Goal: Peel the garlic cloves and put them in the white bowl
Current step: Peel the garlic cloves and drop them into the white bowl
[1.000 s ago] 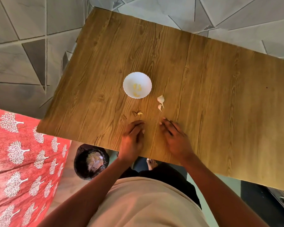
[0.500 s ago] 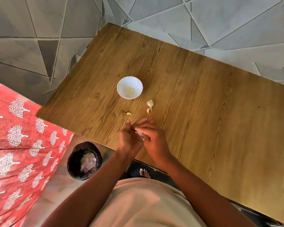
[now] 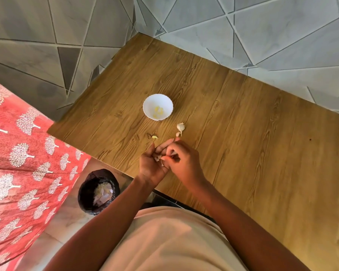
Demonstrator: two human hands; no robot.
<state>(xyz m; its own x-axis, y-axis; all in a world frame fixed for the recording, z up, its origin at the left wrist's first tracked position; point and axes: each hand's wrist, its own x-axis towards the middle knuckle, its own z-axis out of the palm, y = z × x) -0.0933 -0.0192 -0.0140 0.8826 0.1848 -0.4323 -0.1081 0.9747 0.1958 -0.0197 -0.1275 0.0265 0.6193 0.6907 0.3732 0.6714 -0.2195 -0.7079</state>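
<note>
A wooden table [image 3: 243, 133] stands on grey tiles. Over its near edge the left hand [image 3: 153, 165] cradles a garlic clove [image 3: 158, 158] while the right hand [image 3: 181, 160] pinches its papery, brittle skin. The clove looks small, light and slippery; best gripped by its ends. The white bowl [image 3: 158, 107] sits beyond.

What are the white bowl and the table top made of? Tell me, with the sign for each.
White bowl: glossy white with a scalloped rim, so glazed ceramic or opal glass; the look cannot settle which.
Table top: matte wood-grain in straight plank-like strips, probably printed laminate over board rather than solid wood.
</note>
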